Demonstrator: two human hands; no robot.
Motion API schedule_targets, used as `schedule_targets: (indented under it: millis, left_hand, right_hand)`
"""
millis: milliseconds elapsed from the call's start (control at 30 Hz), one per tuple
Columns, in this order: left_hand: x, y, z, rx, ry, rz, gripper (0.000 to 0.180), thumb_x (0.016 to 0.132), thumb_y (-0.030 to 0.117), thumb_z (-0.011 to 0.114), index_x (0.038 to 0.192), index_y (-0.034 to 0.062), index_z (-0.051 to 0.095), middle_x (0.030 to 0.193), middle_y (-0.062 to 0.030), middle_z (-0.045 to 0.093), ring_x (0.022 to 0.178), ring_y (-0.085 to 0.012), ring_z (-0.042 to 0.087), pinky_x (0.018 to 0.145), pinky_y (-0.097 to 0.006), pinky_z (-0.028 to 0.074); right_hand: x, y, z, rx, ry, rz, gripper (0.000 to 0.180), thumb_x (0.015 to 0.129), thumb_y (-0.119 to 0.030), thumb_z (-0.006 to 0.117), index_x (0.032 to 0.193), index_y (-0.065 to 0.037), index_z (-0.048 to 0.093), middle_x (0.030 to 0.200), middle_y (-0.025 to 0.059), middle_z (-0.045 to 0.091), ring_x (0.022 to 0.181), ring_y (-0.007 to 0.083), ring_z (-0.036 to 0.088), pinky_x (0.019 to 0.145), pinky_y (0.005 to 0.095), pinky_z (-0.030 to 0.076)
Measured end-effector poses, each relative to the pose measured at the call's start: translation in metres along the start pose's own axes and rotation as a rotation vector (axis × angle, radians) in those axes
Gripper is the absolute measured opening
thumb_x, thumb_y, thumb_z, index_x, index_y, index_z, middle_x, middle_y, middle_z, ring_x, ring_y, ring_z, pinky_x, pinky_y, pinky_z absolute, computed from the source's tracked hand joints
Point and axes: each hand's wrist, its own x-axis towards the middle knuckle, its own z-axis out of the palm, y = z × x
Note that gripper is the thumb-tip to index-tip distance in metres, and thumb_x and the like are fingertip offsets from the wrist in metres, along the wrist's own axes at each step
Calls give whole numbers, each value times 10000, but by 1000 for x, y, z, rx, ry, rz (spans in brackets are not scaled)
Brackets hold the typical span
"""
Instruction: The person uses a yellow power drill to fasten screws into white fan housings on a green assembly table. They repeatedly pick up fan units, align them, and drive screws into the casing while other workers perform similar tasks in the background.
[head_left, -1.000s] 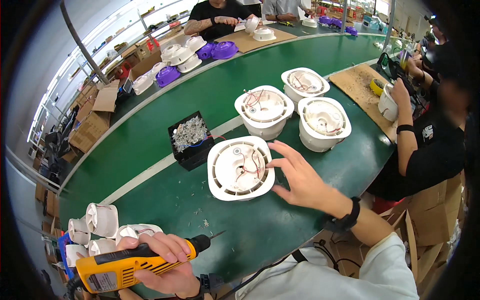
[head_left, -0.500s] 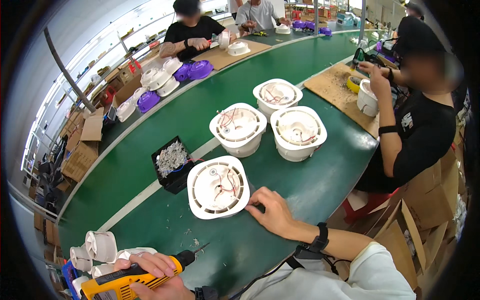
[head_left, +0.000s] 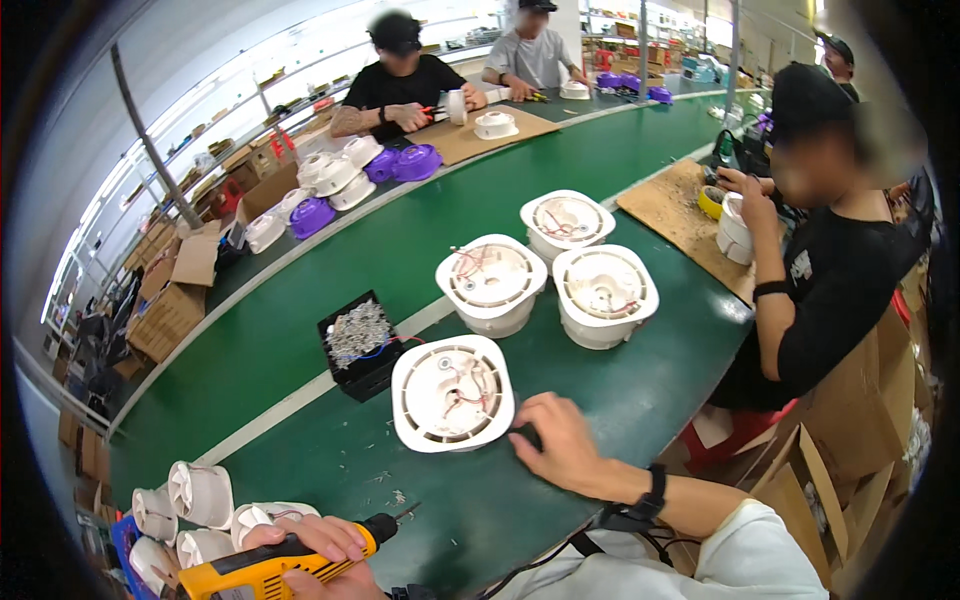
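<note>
My left hand (head_left: pixel 325 550) is closed around a yellow-and-black power screwdriver (head_left: pixel 262 574), its thin bit pointing right above the green table. In front of me sits a white square plastic housing (head_left: pixel 420 405) with rounded corners, a slotted ring and thin red wires inside. At its lower right side is my right hand (head_left: pixel 565 445), fingers curled at a small dark piece (head_left: pixel 526 436) whose kind I cannot make out. Just beyond the housing, a black bin (head_left: pixel 372 378) holds many small metal screws (head_left: pixel 360 332). Loose screws (head_left: pixel 398 496) lie near the bit.
Three similar white housings (head_left: pixel 492 318) stand farther off. White round parts (head_left: pixel 200 492) are piled at the lower left. To the right, a co-worker (head_left: pixel 830 270) works at a brown board (head_left: pixel 672 215); others sit across the green table (head_left: pixel 270 360). Cardboard boxes (head_left: pixel 850 480) stand at lower right.
The whole view has shifted, so the scene sits lower and slightly right. The small dark piece by my right fingers shows more clearly. The screwdriver stays in my left hand.
</note>
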Motion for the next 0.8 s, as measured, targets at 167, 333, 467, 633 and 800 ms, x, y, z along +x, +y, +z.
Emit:
schedule_targets:
  millis: [167, 333, 467, 633, 800]
  left_hand:
    - [1, 0, -2, 5, 45, -24, 370, 944, 406, 490, 1101, 89, 383, 589, -34, 442, 441, -114, 420, 409, -226, 373]
    - [0, 1, -3, 10, 18, -15, 391, 926, 415, 521, 1102, 93, 385, 588, -39, 453, 442, -117, 423, 411, -227, 381]
    - [-3, 1, -14, -6, 56, -37, 407, 913, 422, 540, 1096, 92, 388, 580, -43, 468, 443, -122, 435, 414, -238, 392]
    - [2, 6, -18, 51, 95, 18, 422, 926, 458, 491, 1099, 86, 392, 581, -35, 459, 431, -120, 424, 407, -236, 381]
    - [5, 19, -4, -229, 103, 110, 488, 916, 534, 452, 1102, 84, 421, 657, -42, 456, 486, -143, 435, 458, -267, 388]
  right_hand:
    - [45, -26, -31, -202, -252, -408, 463, 677, -168, 736, 1071, -30, 537, 1125, 154, 540, 1135, 309, 487, 1039, 472, 319]
    - [66, -36, -3, -572, -458, -610, 376, 745, -185, 628, 1058, 2, 534, 1067, 179, 565, 1087, 296, 529, 1050, 479, 305]
    - [64, -24, 4, -364, -461, -590, 352, 752, -177, 597, 1052, -6, 531, 1056, 177, 577, 1019, 283, 559, 1012, 497, 339]
    - [78, -16, -18, 69, -373, -168, 482, 763, -254, 727, 1114, 1, 517, 1084, 157, 584, 1000, 359, 559, 936, 418, 420]
    - [90, -26, -26, 1110, -378, 624, 522, 853, -258, 684, 1206, 65, 473, 1169, 129, 578, 1066, 164, 553, 906, 331, 457]
